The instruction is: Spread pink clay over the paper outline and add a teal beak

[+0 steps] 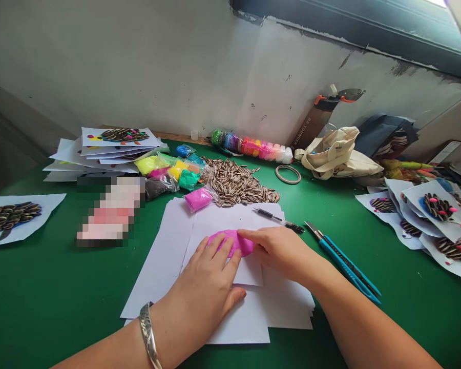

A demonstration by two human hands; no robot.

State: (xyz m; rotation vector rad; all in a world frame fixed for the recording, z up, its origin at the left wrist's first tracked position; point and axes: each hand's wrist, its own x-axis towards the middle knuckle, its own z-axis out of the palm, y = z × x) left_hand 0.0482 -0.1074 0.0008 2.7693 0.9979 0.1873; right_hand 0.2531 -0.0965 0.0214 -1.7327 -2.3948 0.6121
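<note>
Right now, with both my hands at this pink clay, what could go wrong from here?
The blue craft knife lies beside your right forearm, its blade seemingly bare; a sideways sweep of your right hand might catch it. Your left hand has its fingers across the pink clay, so uneven pressure could leave dents. The striped seeds are heaped loose by the paper's far edge, so shifting the sheets might scatter some.

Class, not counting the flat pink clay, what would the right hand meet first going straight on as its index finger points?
Most likely the fingers of the left hand, spread on the pink clay just ahead of the right hand; depth is unclear, so its index finger might narrowly clear them.
</note>
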